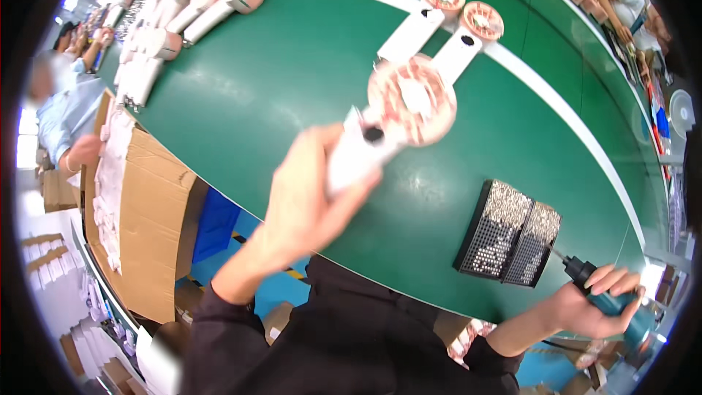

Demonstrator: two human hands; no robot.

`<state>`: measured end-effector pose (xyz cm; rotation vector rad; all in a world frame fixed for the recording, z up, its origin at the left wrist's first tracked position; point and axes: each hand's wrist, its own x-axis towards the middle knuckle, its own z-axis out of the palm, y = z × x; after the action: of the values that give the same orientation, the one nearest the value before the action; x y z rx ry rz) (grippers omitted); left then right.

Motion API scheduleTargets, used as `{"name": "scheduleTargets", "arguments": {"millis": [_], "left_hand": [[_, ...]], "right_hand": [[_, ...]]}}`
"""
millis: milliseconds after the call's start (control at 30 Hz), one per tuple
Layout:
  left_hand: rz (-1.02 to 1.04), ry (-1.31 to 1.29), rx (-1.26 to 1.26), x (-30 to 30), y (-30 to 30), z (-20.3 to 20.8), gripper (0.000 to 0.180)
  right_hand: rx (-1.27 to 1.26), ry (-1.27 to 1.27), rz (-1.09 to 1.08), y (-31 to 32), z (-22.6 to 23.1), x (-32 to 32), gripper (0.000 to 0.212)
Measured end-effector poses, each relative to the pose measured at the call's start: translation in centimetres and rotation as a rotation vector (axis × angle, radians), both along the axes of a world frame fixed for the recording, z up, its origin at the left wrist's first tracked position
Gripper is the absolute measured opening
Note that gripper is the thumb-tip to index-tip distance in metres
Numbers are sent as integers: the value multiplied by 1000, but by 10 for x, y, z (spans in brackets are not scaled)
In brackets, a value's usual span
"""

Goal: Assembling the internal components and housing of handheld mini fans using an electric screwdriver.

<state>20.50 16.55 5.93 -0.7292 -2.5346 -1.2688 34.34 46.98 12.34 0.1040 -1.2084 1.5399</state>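
We see the left hand [307, 197] with its grip wrapped around the white handle of a small fan [398, 113], raised over the green tabletop [292, 80]. Its long axis runs from near left to far right, round head farthest. The right hand [592, 307] grips a teal screwdriver [610, 300] at the near right, tip toward the black trays [508, 234]. The fan blurs, its fingers-covered handle hard to make out.
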Motion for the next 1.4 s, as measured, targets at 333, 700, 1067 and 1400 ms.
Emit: {"name": "scheduleTargets", "arguments": {"millis": [333,700,1067,1400], "left_hand": [[217,155,-116,-183,52,-29,43],[186,179,-190,-177,68,-31,44],[814,638,-289,-233,-146,-32,42],[969,131,-815,-204,-294,-63,45]], "right_hand": [[-552,-62,320,56,-37,-7,15],[-649,-206,295,27,-33,-26,17],[-543,-196,236,20,-37,-19,18],[-449,-176,313,11,-30,-14,20]]}}
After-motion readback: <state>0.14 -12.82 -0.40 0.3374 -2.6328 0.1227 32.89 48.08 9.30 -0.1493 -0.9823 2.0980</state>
